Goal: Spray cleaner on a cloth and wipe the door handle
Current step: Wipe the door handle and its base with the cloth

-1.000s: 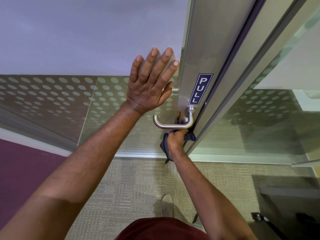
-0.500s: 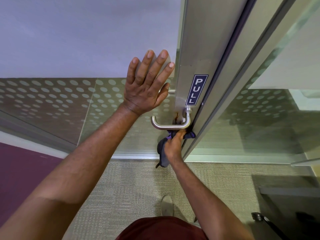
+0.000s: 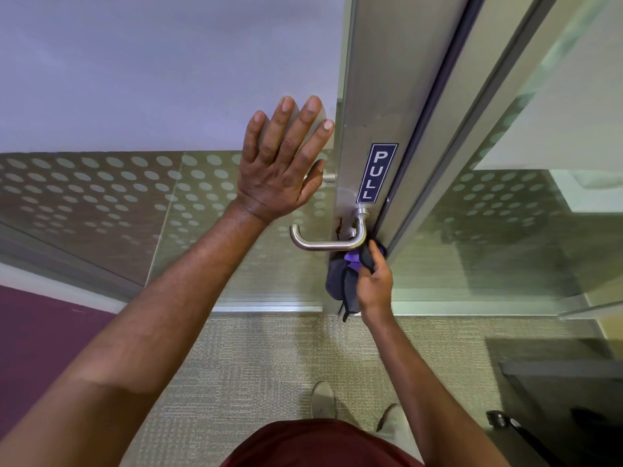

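Door handle [image 3: 325, 242] horizontal, pointing left.

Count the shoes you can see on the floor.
2. One shoe is on the carpet, left of the right forearm; the other shoe is beside that forearm, partly hidden behind it and the red shirt.
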